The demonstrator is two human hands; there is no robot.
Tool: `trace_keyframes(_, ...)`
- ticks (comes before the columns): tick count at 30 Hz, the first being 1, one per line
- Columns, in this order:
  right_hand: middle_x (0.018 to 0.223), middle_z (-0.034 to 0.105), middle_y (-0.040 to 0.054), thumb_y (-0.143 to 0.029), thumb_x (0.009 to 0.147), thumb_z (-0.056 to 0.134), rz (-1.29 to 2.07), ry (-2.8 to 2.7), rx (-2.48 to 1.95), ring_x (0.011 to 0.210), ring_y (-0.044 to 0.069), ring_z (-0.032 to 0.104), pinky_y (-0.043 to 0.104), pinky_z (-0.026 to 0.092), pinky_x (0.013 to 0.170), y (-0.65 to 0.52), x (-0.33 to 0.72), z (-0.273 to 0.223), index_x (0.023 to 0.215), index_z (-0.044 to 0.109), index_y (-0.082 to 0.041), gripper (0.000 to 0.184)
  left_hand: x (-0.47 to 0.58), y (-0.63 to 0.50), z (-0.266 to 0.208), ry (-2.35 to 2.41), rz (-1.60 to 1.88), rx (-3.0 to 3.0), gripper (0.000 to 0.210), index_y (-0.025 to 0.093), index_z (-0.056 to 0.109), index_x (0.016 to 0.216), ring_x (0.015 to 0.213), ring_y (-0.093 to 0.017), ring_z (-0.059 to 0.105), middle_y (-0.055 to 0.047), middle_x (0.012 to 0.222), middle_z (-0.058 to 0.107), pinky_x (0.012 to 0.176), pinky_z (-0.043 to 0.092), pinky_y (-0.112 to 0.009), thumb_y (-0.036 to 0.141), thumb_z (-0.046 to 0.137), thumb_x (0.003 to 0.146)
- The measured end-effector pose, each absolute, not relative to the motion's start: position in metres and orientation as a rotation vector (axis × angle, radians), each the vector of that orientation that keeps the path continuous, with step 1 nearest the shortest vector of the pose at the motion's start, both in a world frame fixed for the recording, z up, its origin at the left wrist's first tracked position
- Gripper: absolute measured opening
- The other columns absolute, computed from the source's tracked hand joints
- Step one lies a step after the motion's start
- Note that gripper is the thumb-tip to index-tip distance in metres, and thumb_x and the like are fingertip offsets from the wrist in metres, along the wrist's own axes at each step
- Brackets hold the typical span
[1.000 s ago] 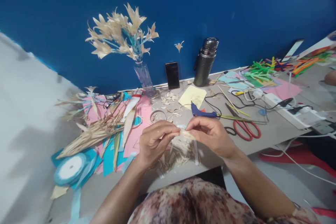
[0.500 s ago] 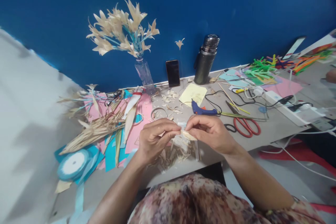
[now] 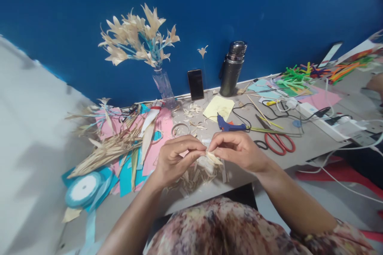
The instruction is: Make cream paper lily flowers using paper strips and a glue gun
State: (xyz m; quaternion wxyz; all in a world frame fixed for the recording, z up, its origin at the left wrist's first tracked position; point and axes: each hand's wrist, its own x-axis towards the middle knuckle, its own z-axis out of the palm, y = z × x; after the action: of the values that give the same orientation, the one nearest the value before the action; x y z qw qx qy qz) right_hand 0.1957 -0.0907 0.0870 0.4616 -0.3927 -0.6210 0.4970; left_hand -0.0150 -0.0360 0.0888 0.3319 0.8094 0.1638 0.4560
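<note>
My left hand (image 3: 179, 157) and my right hand (image 3: 239, 151) meet over the near part of the table, fingertips almost touching. Between the right thumb and fingers is a small cream piece of dried husk (image 3: 214, 158), its free end slanting down toward me. The left thumb and forefinger are closed in a pinch at its other end; what exactly they grip is too small to tell. Beneath both hands lies a heap of husk scraps (image 3: 202, 177). Beyond the right hand, a blue glue gun (image 3: 230, 123) rests near a yellow paper sheet (image 3: 218, 107).
Red-handled scissors (image 3: 279, 144) and a white power strip (image 3: 321, 121) with cables are on the right. A dark flask (image 3: 232, 69), a phone (image 3: 195, 84) and a bottle of husk flowers (image 3: 163, 83) stand along the wall. At left are a husk bundle (image 3: 104, 151) and blue ribbon roll (image 3: 83, 189).
Both hands stay together; the right fingers have shifted slightly left, closer to the left fingertips. The husk piece has tilted a little more downward. The camera view has moved slightly.
</note>
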Motion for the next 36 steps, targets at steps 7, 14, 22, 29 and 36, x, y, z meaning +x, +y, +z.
trace_keyframes(7,0.082,0.071,0.0030,-0.022,0.088,0.069,1.320,-1.477,-0.898,0.068,0.012,0.061,0.022,0.047,0.060,-0.0881,0.1955,0.0864,0.087,0.074,-0.016,0.007,-0.0132,-0.0368,0.0900,0.403,1.173,2.068,0.006,0.016,0.075,0.082,0.065,-0.016,0.069,-0.007,0.071,0.074,0.063,0.055,-0.026,0.016,0.075,0.087)
trace_keyframes(14,0.077,0.069,0.0017,-0.029,0.089,0.070,1.249,-1.515,-0.970,0.063,0.011,0.057,0.022,0.043,0.057,-0.0871,0.1981,0.0839,0.088,0.074,-0.017,0.013,-0.0113,-0.0366,0.0900,0.413,1.140,2.079,0.011,0.016,0.073,0.078,0.064,-0.015,0.067,-0.006,0.068,0.072,0.063,0.053,-0.027,0.018,0.072,0.089)
trace_keyframes(22,0.081,0.070,0.0028,-0.027,0.089,0.070,1.131,-1.587,-1.019,0.068,0.013,0.059,0.024,0.045,0.059,-0.0872,0.2022,0.0887,0.089,0.075,-0.018,0.011,-0.0129,-0.0368,0.0877,0.434,1.113,2.097,0.011,0.016,0.075,0.081,0.065,-0.015,0.067,-0.006,0.071,0.072,0.062,0.053,-0.026,0.016,0.070,0.091)
trace_keyframes(29,0.082,0.070,0.0028,-0.024,0.088,0.069,1.034,-1.619,-1.064,0.069,0.014,0.058,0.025,0.044,0.059,-0.0885,0.2017,0.0899,0.089,0.076,-0.019,0.009,-0.0122,-0.0382,0.0844,0.453,1.101,2.061,0.011,0.016,0.076,0.080,0.065,-0.015,0.067,-0.006,0.072,0.073,0.063,0.053,-0.026,0.016,0.071,0.090)
trace_keyframes(36,0.085,0.070,0.0026,-0.020,0.089,0.067,0.990,-1.658,-1.036,0.071,0.013,0.058,0.025,0.043,0.061,-0.0882,0.2027,0.0910,0.090,0.077,-0.020,0.010,-0.0130,-0.0392,0.0860,0.482,1.006,1.978,0.010,0.015,0.076,0.078,0.063,-0.014,0.066,-0.006,0.069,0.073,0.062,0.051,-0.025,0.017,0.074,0.087)
